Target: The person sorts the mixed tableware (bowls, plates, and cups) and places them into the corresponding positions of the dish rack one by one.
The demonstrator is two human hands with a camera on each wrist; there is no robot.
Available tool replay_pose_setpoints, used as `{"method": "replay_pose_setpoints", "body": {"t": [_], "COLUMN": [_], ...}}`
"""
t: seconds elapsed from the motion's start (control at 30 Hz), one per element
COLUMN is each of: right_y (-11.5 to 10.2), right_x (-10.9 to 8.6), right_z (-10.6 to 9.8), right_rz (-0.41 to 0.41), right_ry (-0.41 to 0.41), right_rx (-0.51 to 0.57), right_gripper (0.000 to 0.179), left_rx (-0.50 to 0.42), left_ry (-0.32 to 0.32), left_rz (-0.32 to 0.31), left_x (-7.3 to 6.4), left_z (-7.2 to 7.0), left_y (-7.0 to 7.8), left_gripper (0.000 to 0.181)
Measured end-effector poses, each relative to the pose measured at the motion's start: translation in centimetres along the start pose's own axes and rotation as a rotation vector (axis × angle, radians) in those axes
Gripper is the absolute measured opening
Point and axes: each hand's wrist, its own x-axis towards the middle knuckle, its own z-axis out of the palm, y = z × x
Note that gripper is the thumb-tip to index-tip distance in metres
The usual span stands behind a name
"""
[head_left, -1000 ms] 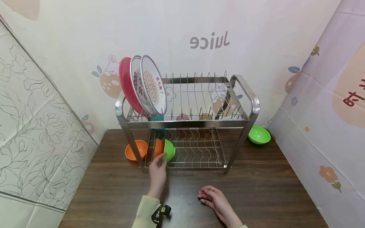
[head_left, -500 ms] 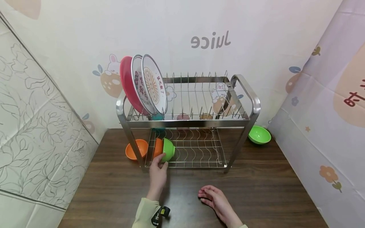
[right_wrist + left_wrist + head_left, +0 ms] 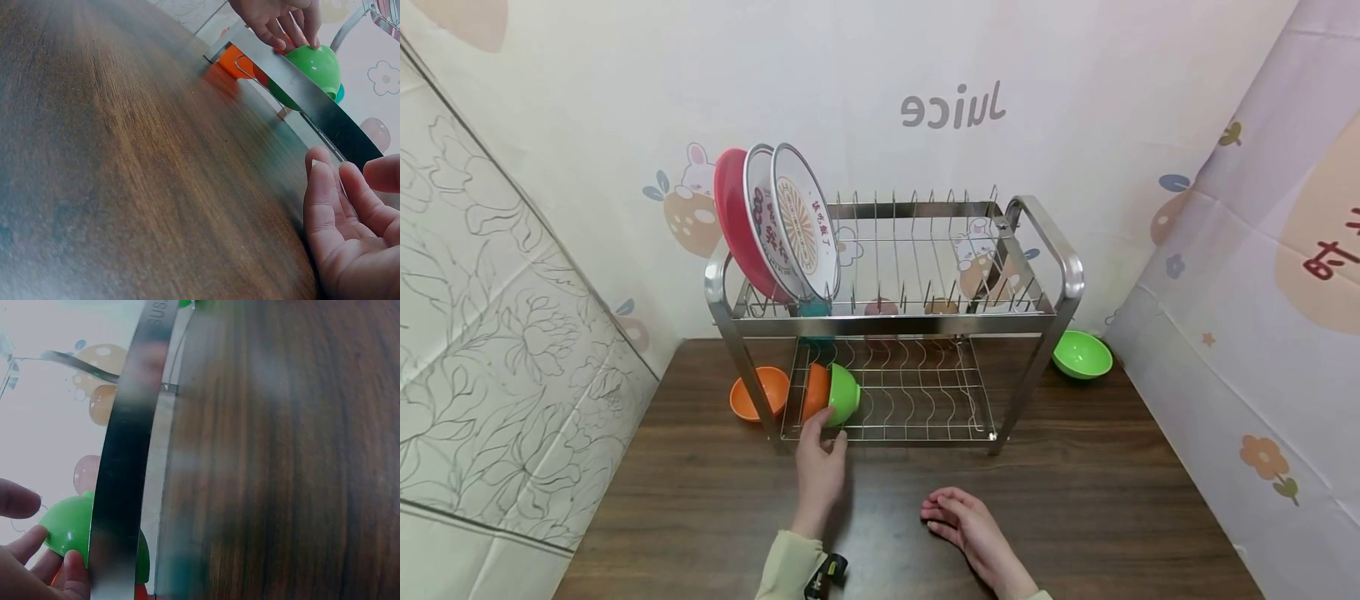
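Observation:
A green bowl (image 3: 844,394) stands on its side on the lower tier of the metal dish rack (image 3: 895,327), right beside an orange bowl (image 3: 817,392) set the same way. My left hand (image 3: 820,475) is at the rack's front left, fingertips right at the green bowl's lower rim and thumb spread away from it. In the left wrist view the fingers (image 3: 28,545) lie along the green bowl's side, while the thumb (image 3: 19,500) stands apart. My right hand (image 3: 972,533) rests on the table in front of the rack, fingers loosely bent and holding nothing.
A red plate (image 3: 741,225) and two white patterned plates (image 3: 805,221) lean upright at the upper tier's left. Another orange bowl (image 3: 752,400) sits left of the rack, another green bowl (image 3: 1082,355) to its right. Teal, pink and amber cups (image 3: 942,308) show behind the rack.
My left hand has loosened from the green bowl and drawn back slightly, its thumb coming away. The green bowl stays on the lower tier; the right hand has not moved.

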Motion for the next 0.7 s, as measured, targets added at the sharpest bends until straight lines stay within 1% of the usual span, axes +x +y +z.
{"method": "replay_pose_setpoints", "body": {"t": [0.23, 0.33, 0.4, 0.47, 0.53, 0.63, 0.7], "right_y": [0.1, 0.1, 0.0, 0.0, 0.0, 0.0, 0.0], "right_x": [0.1, 0.1, 0.1, 0.1, 0.2, 0.2, 0.2], "right_z": [-0.1, 0.0, 0.0, 0.0, 0.0, 0.0, 0.0], "right_rz": [0.005, 0.004, 0.004, 0.005, 0.007, 0.008, 0.009], "right_ry": [0.000, 0.002, 0.004, 0.004, 0.004, 0.004, 0.005], "right_rx": [-0.006, -0.012, -0.014, -0.014, -0.014, -0.017, -0.017], "right_gripper": [0.016, 0.017, 0.017, 0.017, 0.017, 0.018, 0.018], "left_rx": [0.025, 0.048, 0.040, 0.014, -0.017, -0.053, -0.058], "left_ry": [0.026, 0.047, 0.061, 0.070, 0.062, 0.028, 0.001], "left_rz": [0.021, 0.049, 0.064, 0.062, 0.034, -0.038, -0.090], "left_x": [-0.6, -0.9, -1.2, -1.5, -1.9, -2.4, -2.6], "left_z": [-0.1, -0.3, -0.5, -0.8, -1.0, -1.3, -1.4], "left_y": [0.1, 0.0, -0.1, -0.3, -0.5, -0.9, -1.4], "left_gripper": [0.038, 0.036, 0.033, 0.029, 0.023, 0.017, 0.015]}}
